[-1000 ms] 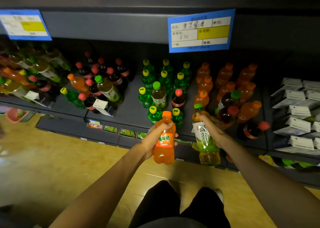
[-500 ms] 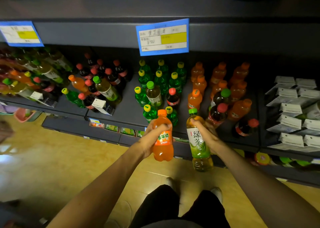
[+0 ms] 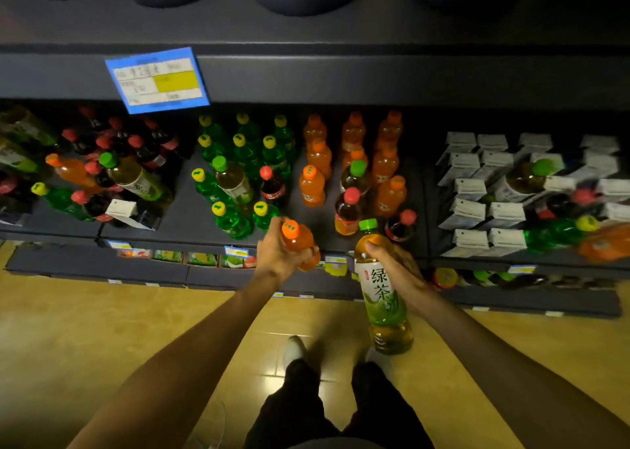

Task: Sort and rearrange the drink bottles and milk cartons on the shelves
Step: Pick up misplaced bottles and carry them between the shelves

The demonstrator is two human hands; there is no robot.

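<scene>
Closest to the camera are the person's dark trousers and shoes on the yellow floor (image 3: 85, 329).

A bit further out, the right hand (image 3: 397, 268) holds a tall green tea bottle (image 3: 383, 292). The fingers are curled round its upper part, just under the green cap. The bottle stands almost upright, with its bottom hanging over the floor, in front of the shelf edge.

The left hand (image 3: 278, 256) holds a small orange soda bottle (image 3: 298, 239). Its fingers are wrapped round the body. This bottle is tipped, with its orange cap pointing up and away toward the shelf (image 3: 184, 217). It sits right at the front edge of the shelf.

The thing that matters most next, I think, is where the orange group is. The orange bottles (image 3: 354, 155) stand in rows just past the left hand and a little to its right. So the left hand is the nearer one, and the soda bottle's cap already points that way.

On the shelf, the drinks are mixed up. Green bottles with yellow caps (image 3: 243, 148) stand in the middle. Some dark bottles with red caps and some tea bottles are among the orange and green ones. Further right, white milk cartons (image 3: 477, 182) stand in rows, with a few stray bottles among them.

Above the shelf hangs a blue price tag (image 3: 156, 79).
</scene>
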